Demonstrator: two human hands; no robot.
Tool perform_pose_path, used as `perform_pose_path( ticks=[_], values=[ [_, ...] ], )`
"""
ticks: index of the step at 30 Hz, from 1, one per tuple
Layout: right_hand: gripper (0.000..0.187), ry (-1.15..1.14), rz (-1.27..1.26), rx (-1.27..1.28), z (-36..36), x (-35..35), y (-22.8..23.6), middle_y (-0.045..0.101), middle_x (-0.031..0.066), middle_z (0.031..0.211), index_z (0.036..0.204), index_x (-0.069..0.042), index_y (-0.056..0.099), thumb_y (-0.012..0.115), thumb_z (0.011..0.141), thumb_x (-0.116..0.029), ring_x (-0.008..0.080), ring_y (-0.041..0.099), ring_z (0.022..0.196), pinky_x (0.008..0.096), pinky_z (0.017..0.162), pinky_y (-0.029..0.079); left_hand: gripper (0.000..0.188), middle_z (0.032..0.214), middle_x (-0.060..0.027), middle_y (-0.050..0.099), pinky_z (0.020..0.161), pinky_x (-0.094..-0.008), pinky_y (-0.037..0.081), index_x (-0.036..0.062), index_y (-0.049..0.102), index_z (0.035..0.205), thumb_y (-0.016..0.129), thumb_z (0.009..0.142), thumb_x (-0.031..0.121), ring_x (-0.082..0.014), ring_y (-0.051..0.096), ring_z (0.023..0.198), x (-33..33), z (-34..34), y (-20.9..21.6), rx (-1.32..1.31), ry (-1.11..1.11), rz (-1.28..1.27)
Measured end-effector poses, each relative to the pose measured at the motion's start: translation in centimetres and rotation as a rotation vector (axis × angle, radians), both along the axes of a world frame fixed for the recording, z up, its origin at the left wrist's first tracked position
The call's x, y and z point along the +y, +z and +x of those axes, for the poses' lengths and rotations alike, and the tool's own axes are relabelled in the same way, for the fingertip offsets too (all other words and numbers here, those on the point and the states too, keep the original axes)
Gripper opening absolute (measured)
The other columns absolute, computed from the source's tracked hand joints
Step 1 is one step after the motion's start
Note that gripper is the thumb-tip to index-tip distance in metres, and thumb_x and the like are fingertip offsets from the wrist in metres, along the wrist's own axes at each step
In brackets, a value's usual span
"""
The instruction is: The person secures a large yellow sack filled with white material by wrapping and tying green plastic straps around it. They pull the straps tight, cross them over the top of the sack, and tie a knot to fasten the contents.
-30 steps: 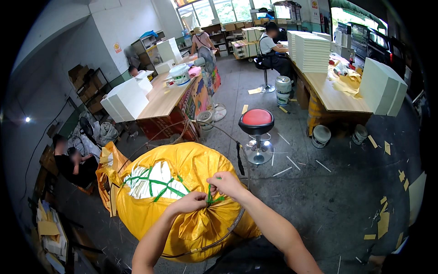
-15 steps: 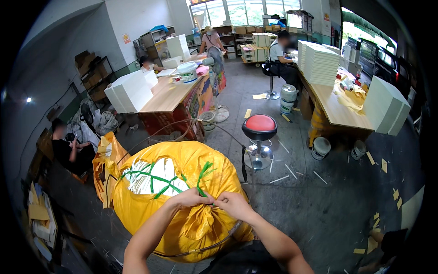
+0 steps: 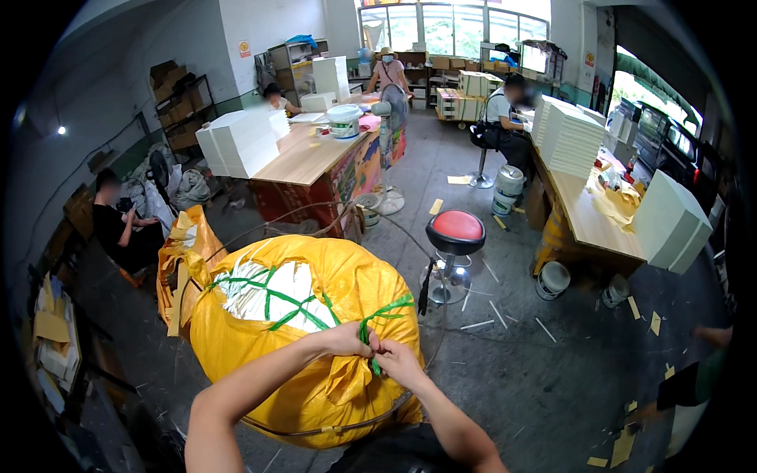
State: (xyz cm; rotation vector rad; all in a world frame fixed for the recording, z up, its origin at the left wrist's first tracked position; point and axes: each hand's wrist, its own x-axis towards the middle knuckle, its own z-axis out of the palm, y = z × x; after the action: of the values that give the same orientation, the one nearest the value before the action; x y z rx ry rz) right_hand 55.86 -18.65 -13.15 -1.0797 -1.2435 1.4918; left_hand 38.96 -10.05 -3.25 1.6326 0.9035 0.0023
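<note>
Before me stands a big yellow woven sack (image 3: 363,276), bulging with white paper strips (image 3: 268,293). Green plastic twine (image 3: 288,298) crosses over its opening. At the sack's near right side the cloth is gathered into a bunch. There my left hand (image 3: 345,340) is closed on a length of the twine, with a loose end sticking out above it. My right hand (image 3: 398,363) touches the left one and pinches the twine too; a bit of green shows below the fingers. The exact knot is hidden by my fingers. A thin brown hoop (image 3: 339,430) runs around the sack.
A second yellow sack (image 3: 189,236) leans at the left. Beyond is a red-topped stool (image 3: 456,227). Worktables with white paper stacks (image 3: 236,146) stand left and right, with several people around. Buckets (image 3: 553,280) and paper scraps lie on the floor; a person's arm shows at the right edge.
The loose twine end has swung to the right, and green now shows beneath my right fingers. My hands stay together at the bunched cloth. My view has shifted slightly.
</note>
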Motion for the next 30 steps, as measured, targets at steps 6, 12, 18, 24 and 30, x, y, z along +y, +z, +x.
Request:
perform_pose_path(
  ticks=[6,12,18,24,30],
  values=[
    [0.016,-0.073,-0.057,0.037,-0.9,0.7,-1.7,0.059,-0.0011,0.086,0.106,-0.004,0.058,0.061,0.094,-0.014,0.0082,0.055,0.069,0.0252,0.059,0.045,0.023,0.083,-0.0119,0.067,0.074,-0.039,0.051,0.0081,0.065,0.092,0.072,0.071,0.015,-0.0296,0.062,0.085,0.4,2.2,0.7,0.286,-0.319,0.698],
    [0.022,-0.254,-0.112,0.039,-2.2,-1.2,-0.4,0.061,-0.0006,0.083,0.112,-0.003,0.062,0.06,0.092,-0.015,0.0091,0.054,0.066,0.0256,0.06,0.044,0.025,0.087,-0.0128,0.068,0.074,-0.0375,0.054,0.001,0.06,0.094,0.07,0.076,0.016,-0.0294,0.064,0.09,-2.4,3.7,3.0,0.435,-0.617,1.204],
    [0.013,-0.274,0.15,-0.019,-3.7,-0.9,-2.0,0.061,0.0032,0.08,0.103,-0.001,0.061,0.059,0.093,-0.01,0.0102,0.057,0.068,0.0267,0.06,0.047,0.017,0.084,-0.0109,0.062,0.07,-0.0361,0.053,0.0032,0.057,0.091,0.064,0.081,0.014,-0.0288,0.063,0.082,-2.4,-0.4,0.8,0.272,-0.525,1.356],
    [0.023,-0.16,-0.037,0.332,-1.9,-1.3,2.1,0.062,0.0084,0.09,0.117,0.0,0.061,0.057,0.095,-0.007,0.0131,0.063,0.081,0.0258,0.069,0.053,0.01,0.076,-0.0115,0.052,0.061,-0.0406,0.048,0.0049,0.052,0.085,0.061,0.082,0.009,-0.0309,0.057,0.072,-3.7,-3.8,-2.5,-0.153,-0.174,1.325],
    [0.018,0.082,0.294,-0.319,0.8,1.2,4.2,0.071,0.0098,0.086,0.108,0.002,0.068,0.059,0.094,-0.006,0.0155,0.07,0.075,0.0272,0.068,0.055,0.017,0.075,-0.0112,0.052,0.06,-0.0404,0.046,0.0051,0.057,0.085,0.069,0.085,0.017,-0.0305,0.057,0.069,-4.4,-3.3,-2.4,-0.247,-0.007,1.297]
  ],
)
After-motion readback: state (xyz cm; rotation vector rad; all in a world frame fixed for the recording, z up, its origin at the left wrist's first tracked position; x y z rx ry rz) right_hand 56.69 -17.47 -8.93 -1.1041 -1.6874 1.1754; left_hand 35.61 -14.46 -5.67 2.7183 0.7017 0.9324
